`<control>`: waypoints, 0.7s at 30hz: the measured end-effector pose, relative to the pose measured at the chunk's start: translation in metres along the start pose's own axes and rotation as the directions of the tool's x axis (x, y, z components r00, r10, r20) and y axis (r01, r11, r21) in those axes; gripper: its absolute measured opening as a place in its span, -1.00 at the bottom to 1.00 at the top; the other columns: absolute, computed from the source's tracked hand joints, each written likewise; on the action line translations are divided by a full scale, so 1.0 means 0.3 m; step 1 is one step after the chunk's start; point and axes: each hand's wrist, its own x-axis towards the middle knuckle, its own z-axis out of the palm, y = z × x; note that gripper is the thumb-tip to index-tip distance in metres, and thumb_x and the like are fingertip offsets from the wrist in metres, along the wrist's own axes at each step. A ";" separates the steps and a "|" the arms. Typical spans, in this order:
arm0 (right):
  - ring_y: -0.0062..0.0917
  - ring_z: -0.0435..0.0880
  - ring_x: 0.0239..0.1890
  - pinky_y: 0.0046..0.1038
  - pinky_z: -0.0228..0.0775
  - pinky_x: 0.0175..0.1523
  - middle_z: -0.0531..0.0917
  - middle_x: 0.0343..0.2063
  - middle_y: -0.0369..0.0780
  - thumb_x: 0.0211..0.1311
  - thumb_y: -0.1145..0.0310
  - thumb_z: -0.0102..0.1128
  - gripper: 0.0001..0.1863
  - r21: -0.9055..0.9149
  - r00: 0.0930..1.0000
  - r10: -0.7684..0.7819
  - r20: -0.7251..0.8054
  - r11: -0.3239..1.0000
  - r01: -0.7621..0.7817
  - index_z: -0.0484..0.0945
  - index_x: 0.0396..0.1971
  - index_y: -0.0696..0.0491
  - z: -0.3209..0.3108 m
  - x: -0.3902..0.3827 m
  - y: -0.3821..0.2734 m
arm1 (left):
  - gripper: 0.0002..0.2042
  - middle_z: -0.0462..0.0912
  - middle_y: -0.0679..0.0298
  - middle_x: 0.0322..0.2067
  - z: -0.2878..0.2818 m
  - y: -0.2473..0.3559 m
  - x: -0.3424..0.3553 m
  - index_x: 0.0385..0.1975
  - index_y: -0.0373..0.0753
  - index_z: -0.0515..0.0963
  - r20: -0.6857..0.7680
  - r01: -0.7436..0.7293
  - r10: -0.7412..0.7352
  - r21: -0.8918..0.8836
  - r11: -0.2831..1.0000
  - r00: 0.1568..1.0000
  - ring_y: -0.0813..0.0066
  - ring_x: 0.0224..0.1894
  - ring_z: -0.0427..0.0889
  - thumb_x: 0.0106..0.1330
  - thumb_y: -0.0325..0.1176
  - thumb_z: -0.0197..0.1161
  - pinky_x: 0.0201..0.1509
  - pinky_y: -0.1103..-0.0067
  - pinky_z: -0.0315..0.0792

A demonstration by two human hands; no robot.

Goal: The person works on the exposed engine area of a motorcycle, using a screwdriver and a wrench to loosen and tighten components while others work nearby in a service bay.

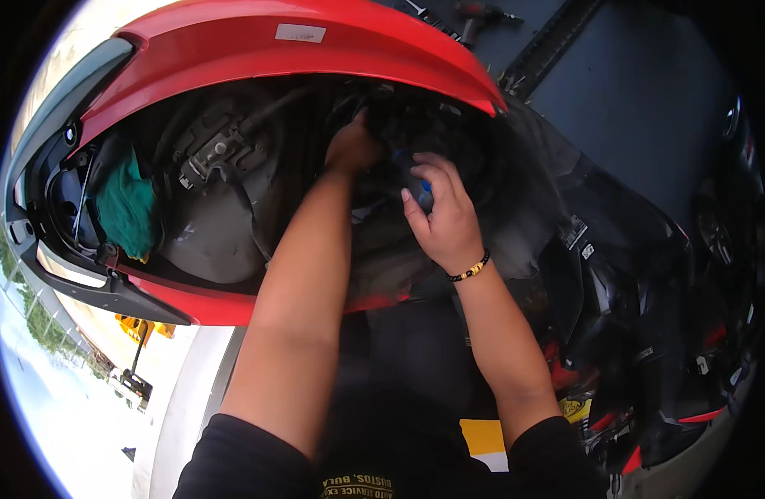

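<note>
Both my arms reach into the dark bay of a red-panelled motorbike (233,41). My left hand (355,150) is deep among dark parts. Its fingers are lost in shadow, so what they touch is hidden. To its right and closer to me, my right hand (443,204) has bent fingers, with the thumb held apart from them. A small blue part (426,186) shows between the thumb and fingers. Whether they touch it I cannot tell. A black beaded bracelet (470,266) with a gold piece circles my right wrist.
A green cloth (126,204) lies in the bay's left end, near a grey metal fitting (218,154) and a dark hose (237,195). A power drill (482,18) rests at the back. Another dark motorbike (649,308) stands at the right. Bright outdoor ground lies left.
</note>
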 end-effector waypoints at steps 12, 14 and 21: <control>-0.13 0.64 -0.16 -0.27 0.51 -0.07 0.55 0.01 -0.09 0.11 0.41 0.28 -0.65 -0.081 0.995 0.103 0.020 0.992 -0.101 0.44 -0.11 0.13 0.170 0.025 -0.065 | -0.45 0.51 -0.08 0.11 0.030 0.005 -0.156 0.34 -0.14 0.19 -0.095 0.118 -0.130 -0.128 0.985 0.987 0.02 0.14 0.53 0.31 -0.37 0.02 0.22 0.23 0.37; -0.11 0.64 -0.14 -0.30 0.54 -0.09 0.55 0.01 -0.07 0.12 0.44 0.29 -0.66 -0.144 0.997 0.072 0.010 0.987 -0.070 0.43 -0.11 0.14 0.195 0.022 -0.081 | -0.43 0.45 0.01 0.19 0.061 -0.020 -0.174 0.36 -0.09 0.16 -0.216 0.072 -0.071 -0.002 0.997 0.974 0.08 0.18 0.50 0.31 -0.33 0.04 0.25 0.25 0.34; -0.11 0.62 -0.09 -0.27 0.51 -0.05 0.53 0.05 -0.08 0.12 0.44 0.27 -0.65 -0.226 0.989 0.137 0.062 0.967 -0.120 0.42 -0.10 0.14 0.213 0.011 -0.119 | -0.45 0.44 0.12 0.21 0.009 -0.050 -0.158 0.25 -0.09 0.25 -0.246 -0.105 0.083 -0.077 0.991 0.966 0.04 0.18 0.48 0.24 -0.23 0.20 0.19 0.27 0.38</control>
